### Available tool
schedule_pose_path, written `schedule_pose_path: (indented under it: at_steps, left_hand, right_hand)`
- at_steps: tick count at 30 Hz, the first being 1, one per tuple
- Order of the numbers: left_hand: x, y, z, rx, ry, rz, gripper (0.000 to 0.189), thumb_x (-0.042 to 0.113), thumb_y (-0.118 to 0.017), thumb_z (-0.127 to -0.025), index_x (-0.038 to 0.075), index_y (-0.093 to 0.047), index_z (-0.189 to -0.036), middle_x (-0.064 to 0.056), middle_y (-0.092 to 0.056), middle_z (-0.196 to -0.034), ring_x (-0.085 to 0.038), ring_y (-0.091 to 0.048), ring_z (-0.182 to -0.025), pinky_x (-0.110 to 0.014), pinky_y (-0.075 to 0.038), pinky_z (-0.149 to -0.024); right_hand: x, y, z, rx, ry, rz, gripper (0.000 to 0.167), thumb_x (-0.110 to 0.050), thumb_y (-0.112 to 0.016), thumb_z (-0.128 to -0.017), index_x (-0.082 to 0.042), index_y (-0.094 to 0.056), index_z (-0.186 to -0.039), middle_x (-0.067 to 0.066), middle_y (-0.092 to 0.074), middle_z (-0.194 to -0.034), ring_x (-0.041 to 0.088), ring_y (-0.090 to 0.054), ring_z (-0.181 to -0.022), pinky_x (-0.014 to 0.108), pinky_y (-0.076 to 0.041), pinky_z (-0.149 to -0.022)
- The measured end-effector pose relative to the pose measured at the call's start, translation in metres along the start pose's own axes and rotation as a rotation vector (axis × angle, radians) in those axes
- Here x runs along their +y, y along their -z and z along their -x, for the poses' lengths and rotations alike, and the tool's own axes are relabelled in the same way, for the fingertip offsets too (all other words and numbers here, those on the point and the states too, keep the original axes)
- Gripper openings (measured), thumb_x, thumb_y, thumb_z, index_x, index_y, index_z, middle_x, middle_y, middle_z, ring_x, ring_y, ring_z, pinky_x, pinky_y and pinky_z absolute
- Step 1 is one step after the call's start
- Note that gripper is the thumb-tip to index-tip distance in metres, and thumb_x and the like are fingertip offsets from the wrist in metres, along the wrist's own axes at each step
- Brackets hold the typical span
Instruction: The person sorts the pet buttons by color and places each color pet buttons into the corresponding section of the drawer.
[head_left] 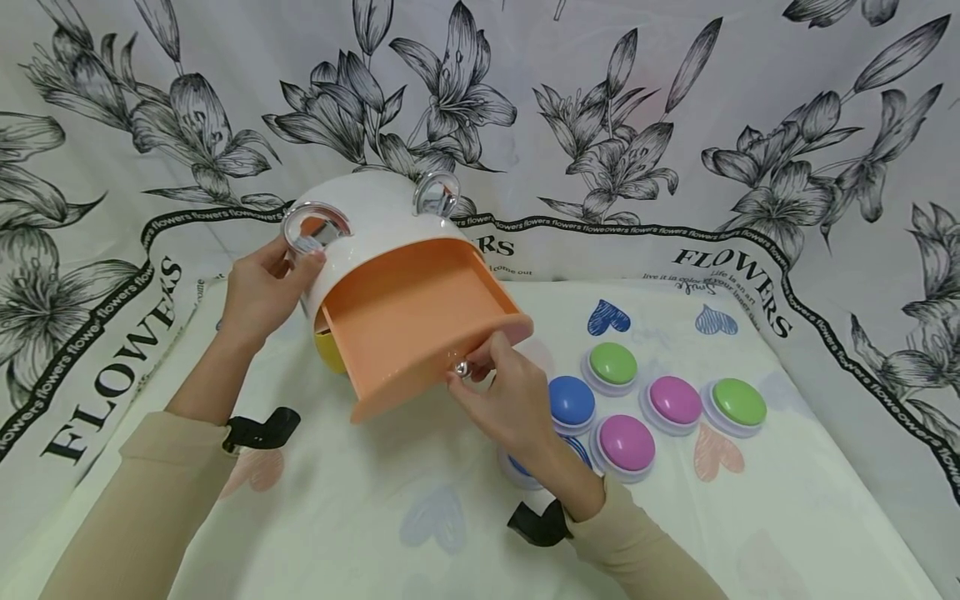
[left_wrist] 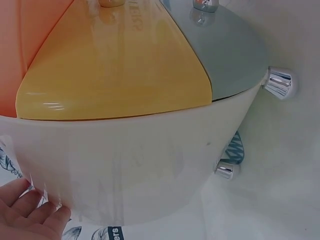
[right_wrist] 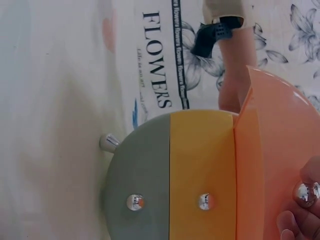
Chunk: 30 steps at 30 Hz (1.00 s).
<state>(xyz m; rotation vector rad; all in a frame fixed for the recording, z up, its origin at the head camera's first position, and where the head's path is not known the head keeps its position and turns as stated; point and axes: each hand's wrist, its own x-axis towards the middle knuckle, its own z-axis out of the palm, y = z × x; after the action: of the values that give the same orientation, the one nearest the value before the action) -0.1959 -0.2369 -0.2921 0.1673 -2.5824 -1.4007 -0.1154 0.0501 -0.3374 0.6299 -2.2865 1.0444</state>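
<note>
A white rounded drawer box (head_left: 367,200) with two silver rings on top leans tilted in the head view. My left hand (head_left: 266,287) grips its side by one ring; in the left wrist view those fingers (left_wrist: 47,215) touch the white shell. The orange drawer (head_left: 412,317) is pulled out, its inside showing. My right hand (head_left: 517,396) pinches the silver knob (head_left: 461,368) on that drawer's front. Beneath it, in the right wrist view, are a yellow drawer (right_wrist: 202,155) and a grey-green drawer (right_wrist: 142,165), both pushed in, each with a silver knob.
Several round push buttons on white bases stand to the right, including a green button (head_left: 613,364), a blue button (head_left: 572,400) and a pink button (head_left: 627,442). My right forearm partly hides another blue one. Flower-printed cloth (head_left: 615,192) hangs behind the heart-printed table cover (head_left: 360,517).
</note>
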Motion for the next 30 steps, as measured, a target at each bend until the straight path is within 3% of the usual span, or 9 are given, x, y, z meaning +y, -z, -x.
schedule_pose_path:
  at_steps: [17, 24, 30]
  left_hand:
    - [-0.001, 0.001, 0.002, 0.009, -0.014, 0.019, 0.067, 0.053, -0.052, -0.087, 0.022, -0.033, -0.144, -0.005, -0.03, -0.149, -0.032, -0.03, -0.134, -0.05, -0.04, -0.096]
    - [-0.001, 0.0, 0.001, 0.006, -0.007, 0.026, 0.067, 0.053, -0.052, -0.087, 0.022, -0.033, -0.144, -0.005, -0.03, -0.149, -0.033, -0.03, -0.134, -0.05, -0.04, -0.096]
    - [-0.001, -0.001, 0.002, 0.007, -0.014, 0.022, 0.067, 0.053, -0.052, -0.087, 0.023, -0.033, -0.143, -0.006, -0.032, -0.148, -0.033, -0.032, -0.133, -0.05, -0.042, -0.095]
  right_hand:
    - [-0.001, 0.001, 0.006, 0.001, 0.024, 0.036, 0.03, -0.02, -0.076, -0.075, -0.01, -0.05, -0.085, -0.002, -0.062, -0.074, 0.008, -0.057, -0.065, 0.013, -0.043, -0.049]
    - [0.005, 0.012, 0.009, -0.119, 0.009, -0.097, 0.029, -0.018, -0.074, -0.078, -0.01, -0.053, -0.096, -0.002, -0.064, -0.087, 0.008, -0.057, -0.078, 0.017, -0.049, -0.056]
    - [0.018, 0.024, 0.012, -0.209, 0.07, -0.174, 0.034, -0.013, -0.073, -0.079, -0.011, -0.056, -0.108, 0.0, -0.064, -0.103, 0.012, -0.058, -0.091, 0.022, -0.054, -0.067]
